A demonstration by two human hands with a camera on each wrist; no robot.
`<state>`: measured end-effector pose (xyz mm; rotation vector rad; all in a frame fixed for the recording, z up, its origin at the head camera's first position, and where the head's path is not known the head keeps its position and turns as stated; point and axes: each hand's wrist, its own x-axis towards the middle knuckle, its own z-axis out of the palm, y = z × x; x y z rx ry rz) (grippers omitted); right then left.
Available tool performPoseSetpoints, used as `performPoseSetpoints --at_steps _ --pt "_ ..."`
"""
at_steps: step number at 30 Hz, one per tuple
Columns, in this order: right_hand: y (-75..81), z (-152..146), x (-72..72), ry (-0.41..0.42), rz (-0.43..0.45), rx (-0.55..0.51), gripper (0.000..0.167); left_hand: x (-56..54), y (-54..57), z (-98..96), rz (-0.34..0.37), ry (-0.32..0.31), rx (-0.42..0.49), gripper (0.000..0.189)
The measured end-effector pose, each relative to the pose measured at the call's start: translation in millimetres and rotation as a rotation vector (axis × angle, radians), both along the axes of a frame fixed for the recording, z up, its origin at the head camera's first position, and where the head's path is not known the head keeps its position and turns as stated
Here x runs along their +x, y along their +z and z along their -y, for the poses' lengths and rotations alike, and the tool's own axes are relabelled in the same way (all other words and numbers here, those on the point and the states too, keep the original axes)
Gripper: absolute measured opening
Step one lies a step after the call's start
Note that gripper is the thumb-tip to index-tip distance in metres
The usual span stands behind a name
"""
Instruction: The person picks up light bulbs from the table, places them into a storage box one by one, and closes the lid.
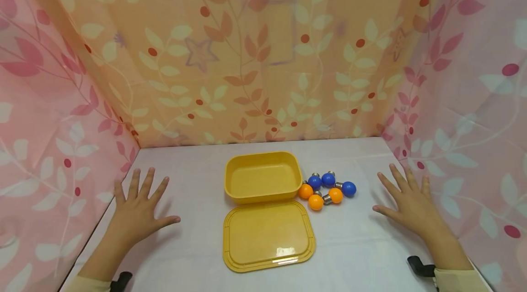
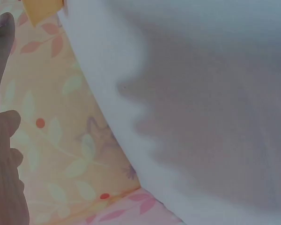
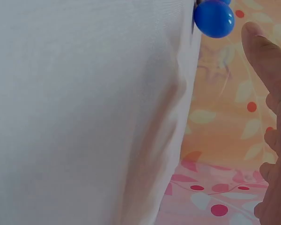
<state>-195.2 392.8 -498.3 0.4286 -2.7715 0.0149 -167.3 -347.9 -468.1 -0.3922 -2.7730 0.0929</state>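
Observation:
My left hand [image 1: 137,214] hovers above the left side of the white table, fingers straight and spread, holding nothing. On the opposite side my right hand [image 1: 413,207] is spread the same way, also holding nothing. Between them stands a yellow plastic box [image 1: 263,198], its inside bare. Its yellow lid [image 1: 269,237] lies flat just in front of it. Right of the box is a cluster of small bulbs with metal screw bases: several orange bulbs [image 1: 315,202] and several blue bulbs [image 1: 349,189]. One blue bulb [image 3: 214,19] shows in the right wrist view, nearest my right hand.
A white cloth covers the table [image 1: 185,260]. Patterned fabric walls enclose it: an orange one [image 1: 247,54] at the back and pink ones on the left [image 1: 41,145] and right [image 1: 473,145]. Dark straps or mounts [image 1: 420,267] sit at both wrists.

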Motion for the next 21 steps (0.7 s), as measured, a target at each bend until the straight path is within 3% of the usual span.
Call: performPoseSetpoints --at_steps 10,21 --pt "-2.0 8 -4.5 0.013 -0.002 -0.081 0.103 -8.0 3.7 -17.8 0.059 0.01 0.063 0.117" --pt "-4.2 18 -9.6 0.029 -0.003 -0.19 0.097 -19.9 2.9 -44.1 0.163 -0.01 0.254 0.119"
